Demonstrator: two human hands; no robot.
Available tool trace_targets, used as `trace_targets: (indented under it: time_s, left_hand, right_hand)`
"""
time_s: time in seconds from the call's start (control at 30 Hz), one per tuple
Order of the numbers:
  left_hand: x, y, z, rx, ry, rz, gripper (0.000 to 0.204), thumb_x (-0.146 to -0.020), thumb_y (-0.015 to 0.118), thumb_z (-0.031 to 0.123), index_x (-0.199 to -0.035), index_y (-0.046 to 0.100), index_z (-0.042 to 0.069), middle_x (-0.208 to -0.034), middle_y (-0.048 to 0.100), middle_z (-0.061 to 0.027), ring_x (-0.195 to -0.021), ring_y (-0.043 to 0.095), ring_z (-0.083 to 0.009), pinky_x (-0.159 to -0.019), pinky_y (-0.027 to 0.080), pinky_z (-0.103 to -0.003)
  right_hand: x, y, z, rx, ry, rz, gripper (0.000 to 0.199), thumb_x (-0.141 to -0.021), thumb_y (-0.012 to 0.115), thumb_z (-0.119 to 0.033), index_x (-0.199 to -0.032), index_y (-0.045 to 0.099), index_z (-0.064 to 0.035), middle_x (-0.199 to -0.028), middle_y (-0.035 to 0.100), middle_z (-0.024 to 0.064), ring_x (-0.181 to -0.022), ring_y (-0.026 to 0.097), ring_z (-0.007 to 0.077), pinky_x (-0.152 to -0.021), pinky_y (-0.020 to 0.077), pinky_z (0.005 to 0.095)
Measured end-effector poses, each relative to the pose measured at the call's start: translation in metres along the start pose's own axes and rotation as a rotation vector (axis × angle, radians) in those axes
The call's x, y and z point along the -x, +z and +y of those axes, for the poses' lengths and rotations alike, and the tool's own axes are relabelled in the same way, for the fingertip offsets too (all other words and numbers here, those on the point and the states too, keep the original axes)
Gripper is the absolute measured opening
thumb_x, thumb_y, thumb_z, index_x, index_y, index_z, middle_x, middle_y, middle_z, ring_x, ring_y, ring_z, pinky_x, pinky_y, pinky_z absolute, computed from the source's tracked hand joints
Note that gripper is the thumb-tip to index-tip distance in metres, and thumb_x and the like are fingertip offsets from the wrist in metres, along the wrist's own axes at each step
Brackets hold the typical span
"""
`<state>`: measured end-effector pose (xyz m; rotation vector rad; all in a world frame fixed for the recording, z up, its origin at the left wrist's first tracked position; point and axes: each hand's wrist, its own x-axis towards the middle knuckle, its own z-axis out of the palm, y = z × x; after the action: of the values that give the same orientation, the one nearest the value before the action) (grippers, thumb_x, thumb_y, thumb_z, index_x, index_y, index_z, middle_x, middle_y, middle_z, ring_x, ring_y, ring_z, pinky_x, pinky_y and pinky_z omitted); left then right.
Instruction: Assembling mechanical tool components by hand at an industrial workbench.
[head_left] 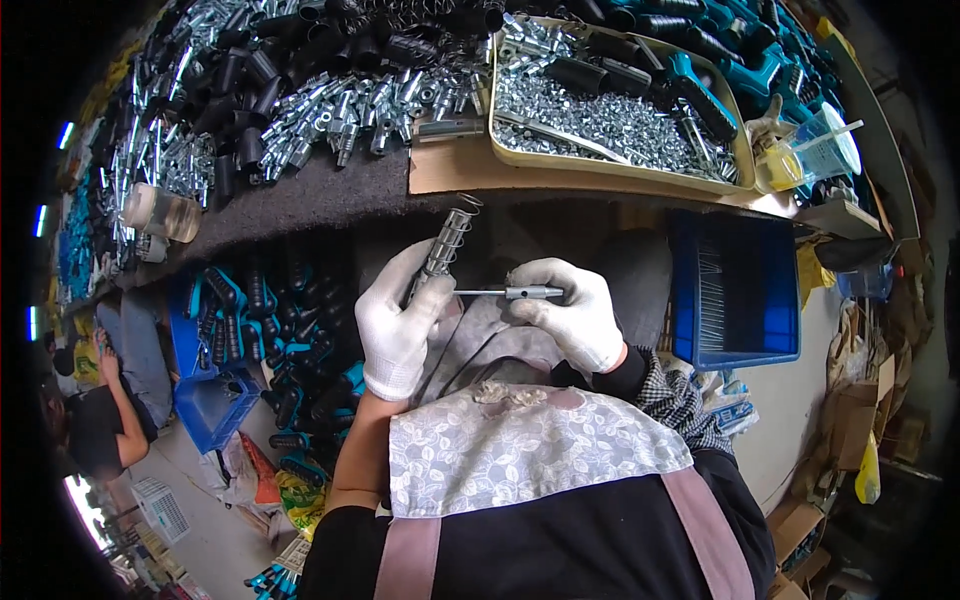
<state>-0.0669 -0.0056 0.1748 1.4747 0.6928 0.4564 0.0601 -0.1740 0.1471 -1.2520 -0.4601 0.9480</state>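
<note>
My left hand [398,318], in a white glove, grips a metal cylinder with a coil spring [447,243] around it, pointing up and away. In its white glove, my right hand [573,310] pinches a thin metal rod with a small cross-piece [515,293], held level, its tip toward the left hand. Both hands hover over my lap, just below the edge of the workbench [330,195]. A patterned apron [520,450] covers my front.
The bench carries heaps of silver metal parts [340,120], black sleeves [250,70], a tray of small nuts [600,120] and teal-black tool bodies [740,50]. A blue crate [735,290] stands at my right, another with handles [215,400] at my left. Another person [100,410] sits far left.
</note>
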Motion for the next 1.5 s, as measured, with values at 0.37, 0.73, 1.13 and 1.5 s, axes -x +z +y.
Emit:
trace_targets:
  time_s: [0.37,0.73,1.13,1.5]
  left_hand:
    - [0.004,-0.005,-0.010,-0.159,0.159,-0.137,0.041,-0.078,0.077,0.002,-0.117,0.066,-0.005,-0.101,0.071,-0.0145,-0.089,0.069,-0.0194,-0.081,0.053,-0.029]
    - [0.005,-0.015,0.000,-0.398,0.431,-0.312,0.032,-0.075,0.077,0.003,-0.104,0.071,-0.007,-0.092,0.070,-0.0152,-0.081,0.070,-0.0223,-0.073,0.054,-0.029]
    - [0.004,-0.021,-0.001,-0.425,0.489,-0.265,0.030,-0.074,0.079,0.003,-0.102,0.071,-0.003,-0.089,0.070,-0.0157,-0.077,0.070,-0.0243,-0.069,0.054,-0.031]
    - [0.003,-0.006,0.003,-0.407,0.477,-0.336,0.029,-0.072,0.080,0.002,-0.099,0.070,-0.001,-0.090,0.069,-0.0144,-0.080,0.070,-0.0255,-0.071,0.054,-0.032]
  right_hand:
    - [-0.002,-0.017,-0.009,0.143,0.076,-0.024,0.012,-0.085,0.067,-0.003,-0.096,0.064,-0.0009,-0.085,0.062,0.0001,-0.077,0.057,0.0073,-0.071,0.0473,0.0222]
    - [0.008,-0.055,-0.076,0.528,-0.068,0.062,0.015,-0.081,0.066,-0.007,-0.094,0.062,-0.0011,-0.081,0.058,-0.0020,-0.074,0.052,0.0054,-0.069,0.0441,0.0217]
    - [0.009,-0.055,-0.102,0.576,-0.021,0.098,0.016,-0.081,0.066,-0.009,-0.095,0.062,-0.0010,-0.084,0.059,-0.0003,-0.080,0.052,0.0077,-0.075,0.0440,0.0239]
    - [0.006,-0.032,-0.093,0.587,0.063,-0.042,0.015,-0.080,0.063,-0.003,-0.094,0.061,-0.0006,-0.083,0.058,-0.0016,-0.074,0.051,0.0054,-0.067,0.0427,0.0199]
